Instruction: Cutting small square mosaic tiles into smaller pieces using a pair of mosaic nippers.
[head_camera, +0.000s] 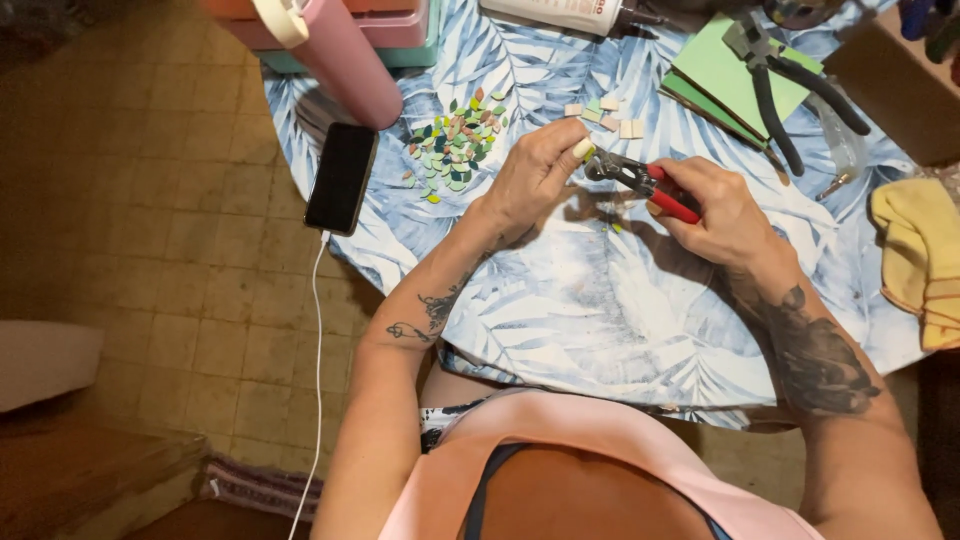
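My right hand (718, 212) grips red-handled tile nippers (640, 180), their jaws pointing left. My left hand (535, 170) pinches a small pale yellow-green tile piece (584, 149) right at the nipper jaws. Both hands hover over a table covered with a blue-and-white leaf-print cloth (600, 310). A pile of small leaf-shaped mosaic pieces (455, 145) in green, pink and dark tones lies just left of my left hand. A few square pale tiles (605, 115) lie just beyond the hands.
A black phone (341, 177) with a white cable lies at the table's left edge. A pink bottle (345, 60) stands behind it. Green sheets (725, 75) with black-handled pliers (785, 85) sit at the back right, a yellow cloth (920, 255) at the right edge.
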